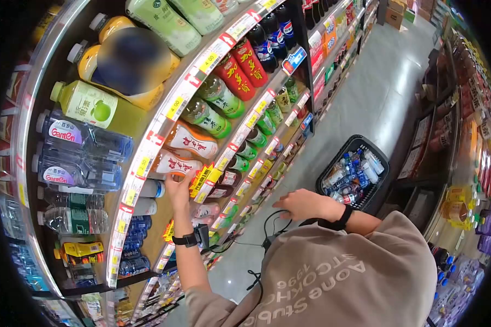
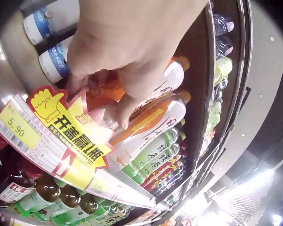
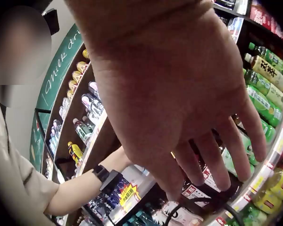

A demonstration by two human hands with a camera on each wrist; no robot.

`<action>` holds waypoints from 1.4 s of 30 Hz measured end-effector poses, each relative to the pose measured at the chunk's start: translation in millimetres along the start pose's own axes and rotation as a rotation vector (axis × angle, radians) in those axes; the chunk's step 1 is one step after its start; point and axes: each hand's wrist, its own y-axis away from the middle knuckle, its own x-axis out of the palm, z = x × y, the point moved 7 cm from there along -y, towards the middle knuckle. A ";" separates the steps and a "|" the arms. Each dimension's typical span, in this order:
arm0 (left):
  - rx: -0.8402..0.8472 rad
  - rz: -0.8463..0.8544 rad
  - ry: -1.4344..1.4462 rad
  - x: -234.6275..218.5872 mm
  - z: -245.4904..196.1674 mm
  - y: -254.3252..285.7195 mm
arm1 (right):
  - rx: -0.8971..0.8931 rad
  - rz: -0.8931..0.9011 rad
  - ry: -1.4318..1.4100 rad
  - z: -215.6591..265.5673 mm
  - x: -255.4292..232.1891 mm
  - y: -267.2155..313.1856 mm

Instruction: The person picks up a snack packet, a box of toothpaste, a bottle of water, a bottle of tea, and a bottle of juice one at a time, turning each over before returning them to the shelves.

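On the curved shelf, my left hand (image 1: 179,191) grips the base of an orange bottle with a white label (image 1: 175,164); in the left wrist view the thumb and fingers (image 2: 118,113) lie around its lower end. A second orange bottle (image 1: 191,140) lies beside it, and a yellow promotion tag (image 2: 70,127) hangs at the shelf edge near the hand. My right hand (image 1: 310,205) is held in the air over the aisle, holding nothing; the right wrist view shows its palm (image 3: 170,94) with the fingers extended.
A black basket (image 1: 386,173) with several bottles stands on the aisle floor (image 1: 360,98) beyond my right hand. Green-labelled bottles (image 1: 206,116), red bottles (image 1: 235,77) and water bottles (image 1: 79,169) fill the shelves. More stocked shelves line the right side. A black cable (image 1: 267,223) hangs between my arms.
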 end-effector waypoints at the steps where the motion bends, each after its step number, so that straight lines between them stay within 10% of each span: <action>1: 0.041 -0.012 -0.001 1.0 -7.9 1.2 | 0.013 0.004 0.015 -4.1 2.0 -3.6; 7: 0.241 -0.036 -0.238 6.2 -27.8 19.2 | 0.037 0.168 0.046 4.3 -1.0 -6.7; 14: 0.190 -0.057 -0.657 -44.9 -28.9 138.3 | 0.141 -0.063 -0.950 -61.5 6.2 8.4; 16: 0.009 0.031 -0.507 -68.4 -13.3 174.9 | 0.470 -0.195 -1.032 -134.7 52.3 33.6; 20: -0.260 0.078 -0.176 -83.2 33.3 214.4 | 0.952 -0.054 0.048 -356.0 250.2 179.6; 22: -0.240 0.289 -0.250 -59.2 33.4 213.7 | 0.855 -0.464 -0.061 -408.7 364.4 310.1; 24: -0.233 0.493 -0.445 -32.8 28.8 209.3 | 1.634 0.074 -0.699 -306.6 340.4 381.0; 25: -0.150 0.558 -0.488 -22.0 36.7 204.1 | 1.644 0.161 -0.724 -270.8 319.7 389.3; 28: -0.108 0.636 -0.701 18.7 58.5 193.6 | 1.664 -0.381 -1.013 -211.8 271.0 396.1; 31: 0.153 0.812 -0.910 74.4 95.2 184.3 | 1.620 -0.488 -1.000 -225.9 258.9 399.7; 36: -0.460 0.799 -0.091 147.6 292.4 198.9 | 1.506 -0.531 -0.818 -299.0 226.5 350.3; 39: -0.360 1.284 -1.153 93.9 456.1 264.1 | 1.321 -0.446 -0.801 -328.2 180.3 295.5; 40: -0.418 1.412 -1.272 77.1 481.1 284.9 | 1.276 -0.500 -0.743 -349.7 176.9 283.4; 41: -1.005 0.967 -0.643 73.4 440.0 302.3 | 1.214 -0.557 -0.823 -357.6 164.6 275.0; 42: -1.027 0.963 -0.520 91.9 399.6 311.7 | 1.205 -0.597 -0.877 -379.9 164.9 270.5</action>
